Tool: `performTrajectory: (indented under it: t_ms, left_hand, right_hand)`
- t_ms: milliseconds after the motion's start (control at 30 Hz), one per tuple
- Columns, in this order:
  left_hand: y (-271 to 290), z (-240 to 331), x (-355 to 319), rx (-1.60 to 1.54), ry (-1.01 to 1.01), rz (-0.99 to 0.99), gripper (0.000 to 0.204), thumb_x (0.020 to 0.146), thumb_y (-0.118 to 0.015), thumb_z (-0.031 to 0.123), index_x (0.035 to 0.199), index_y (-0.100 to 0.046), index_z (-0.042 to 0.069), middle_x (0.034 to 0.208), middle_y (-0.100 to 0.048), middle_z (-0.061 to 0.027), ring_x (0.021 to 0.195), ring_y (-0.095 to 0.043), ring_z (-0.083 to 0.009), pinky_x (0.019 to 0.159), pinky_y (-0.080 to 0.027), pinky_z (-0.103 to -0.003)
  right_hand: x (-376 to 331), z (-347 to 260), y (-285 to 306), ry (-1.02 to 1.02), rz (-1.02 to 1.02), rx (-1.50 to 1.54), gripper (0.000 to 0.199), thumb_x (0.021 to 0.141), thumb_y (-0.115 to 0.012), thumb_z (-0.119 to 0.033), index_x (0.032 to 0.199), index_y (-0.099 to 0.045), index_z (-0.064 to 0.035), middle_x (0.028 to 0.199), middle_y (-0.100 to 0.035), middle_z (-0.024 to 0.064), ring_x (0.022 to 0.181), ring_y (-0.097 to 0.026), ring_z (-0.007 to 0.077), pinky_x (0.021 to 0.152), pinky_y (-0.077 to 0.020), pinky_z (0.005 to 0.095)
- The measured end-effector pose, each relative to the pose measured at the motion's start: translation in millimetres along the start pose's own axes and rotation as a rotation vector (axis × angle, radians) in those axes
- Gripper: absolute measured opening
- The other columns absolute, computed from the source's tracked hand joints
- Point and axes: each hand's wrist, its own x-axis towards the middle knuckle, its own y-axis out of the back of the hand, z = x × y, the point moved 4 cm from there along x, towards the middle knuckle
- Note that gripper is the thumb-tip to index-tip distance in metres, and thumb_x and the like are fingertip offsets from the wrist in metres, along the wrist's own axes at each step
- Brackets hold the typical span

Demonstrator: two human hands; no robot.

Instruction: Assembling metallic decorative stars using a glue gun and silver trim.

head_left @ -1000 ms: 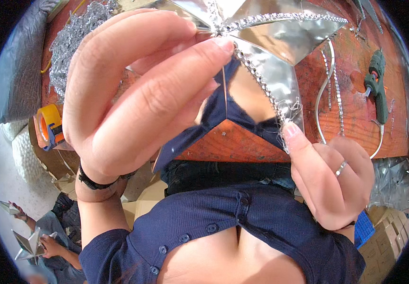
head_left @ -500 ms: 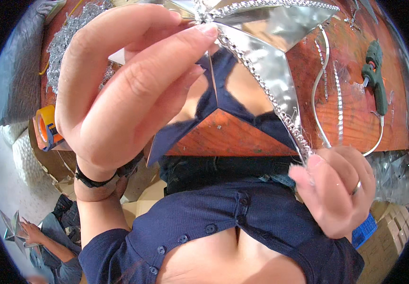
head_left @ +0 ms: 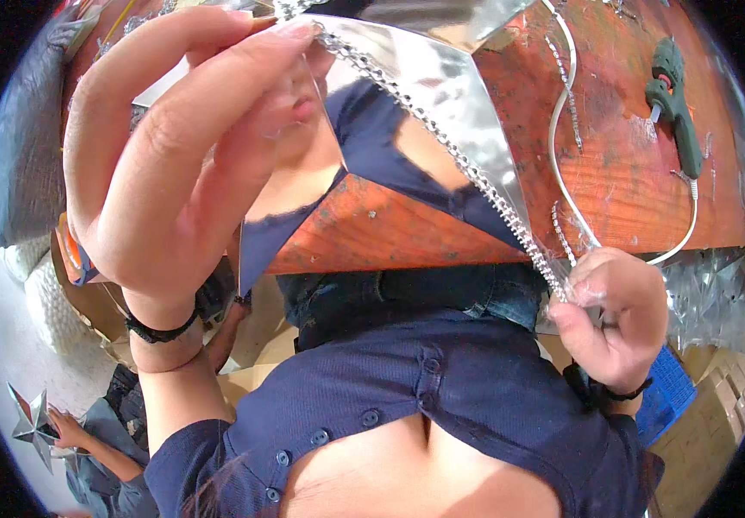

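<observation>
My left hand (head_left: 182, 155) is closed on a mirrored silver star (head_left: 450, 78), thumb and fingers pinched near its centre at the top. A strip of rhinestone trim (head_left: 437, 142) runs along one ridge of the star, from those fingertips down to a lower right point. There my right hand (head_left: 618, 315) pinches the end of the trim between thumb and forefinger, right at the star's tip. The lower facets reflect the orange table and a dark blue shirt. Part of the star is cut off by the upper edge, and my left fingers cover some of it.
A dark green glue gun (head_left: 674, 112) lies right on the reddish wooden table (head_left: 614, 181), its white cable (head_left: 555, 129) looping nearby. Short silver trim pieces (head_left: 565, 91) lie beside the cable. At lower left another person's hand (head_left: 69, 429) touches a silver star (head_left: 31, 423). A blue crate (head_left: 667, 393) stands lower right.
My left hand and the star have shifted left and slightly up. My right hand has moved a little left, still pinching at the tip, and the trim now lies straighter along the ridge.
</observation>
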Motion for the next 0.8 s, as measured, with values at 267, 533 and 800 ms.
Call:
performTrajectory:
  t_ms: [267,533,800]
  left_hand:
    - [5.6,-25.5,-14.7,-0.093,-0.063,0.014,0.019,0.086,-0.063,0.005,0.105,-0.066,0.0,0.107,-0.064,-0.0168,0.098,-0.063,-0.0261,0.087,-0.051,-0.035]
    - [16.8,-31.8,-19.0,0.113,-0.101,-0.07,0.019,0.086,-0.063,0.006,0.105,-0.066,0.001,0.107,-0.064,-0.0158,0.098,-0.063,-0.0255,0.087,-0.051,-0.034]
    - [2.5,-17.9,-9.6,-0.122,0.079,0.048,0.019,0.086,-0.063,0.005,0.104,-0.066,0.0,0.107,-0.064,-0.0157,0.099,-0.063,-0.0249,0.086,-0.051,-0.033]
  right_hand:
    - [-2.4,13.3,-9.2,-0.123,-0.066,0.152,0.029,0.071,-0.075,0.005,0.088,-0.053,-0.0021,0.075,-0.06,0.009,0.061,-0.063,0.0182,0.056,-0.0494,0.026]
    - [-8.8,21.4,-11.0,-0.204,-0.047,0.274,0.028,0.072,-0.073,0.007,0.088,-0.052,-0.0014,0.078,-0.057,0.0081,0.067,-0.062,0.0147,0.06,-0.0495,0.0236]
    - [-5.9,27.0,-11.0,-0.227,-0.029,0.259,0.027,0.073,-0.071,0.01,0.089,-0.051,-0.0012,0.083,-0.055,0.0067,0.071,-0.06,0.0114,0.063,-0.0488,0.0217]
